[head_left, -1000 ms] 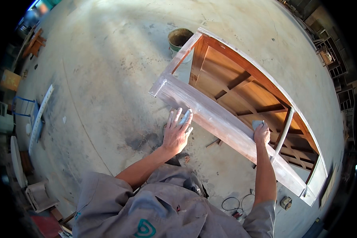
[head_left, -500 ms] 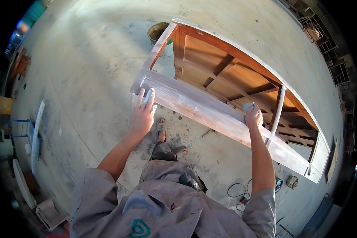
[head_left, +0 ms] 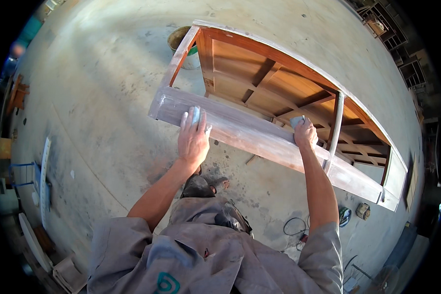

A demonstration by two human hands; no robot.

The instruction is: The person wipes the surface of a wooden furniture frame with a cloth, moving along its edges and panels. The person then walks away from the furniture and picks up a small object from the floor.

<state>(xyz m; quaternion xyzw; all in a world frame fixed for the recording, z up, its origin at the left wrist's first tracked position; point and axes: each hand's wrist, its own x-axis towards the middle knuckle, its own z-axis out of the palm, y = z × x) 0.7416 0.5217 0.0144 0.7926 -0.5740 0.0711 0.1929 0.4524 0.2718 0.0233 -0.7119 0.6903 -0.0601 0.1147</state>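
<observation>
A long wooden frame with a whitish, dusty rail (head_left: pixel 240 131) and orange-brown panels inside stretches across in front of me. My left hand (head_left: pixel 193 142) lies on the rail near its left end, fingers stretched out and whitened. A light-blue strip (head_left: pixel 196 115) shows along one of its fingers; whether it is a wrap or a loose piece I cannot tell. Farther right, my right hand (head_left: pixel 306 133) is closed on a small grey-blue folded piece of sandpaper (head_left: pixel 296 121) at the rail's upper edge, just left of the whitish upright post (head_left: pixel 335 127).
A bucket (head_left: pixel 177 41) with a green band stands behind the frame's left end. On the concrete floor, a small can (head_left: pixel 363 211) and a dark cable (head_left: pixel 294 226) lie at the lower right. Boards and a blue metal stand (head_left: pixel 24 174) line the left side.
My left hand has slid rightward along the rail, away from its left end. My right hand stays by the post with the sandpaper. The frame now appears farther left in view.
</observation>
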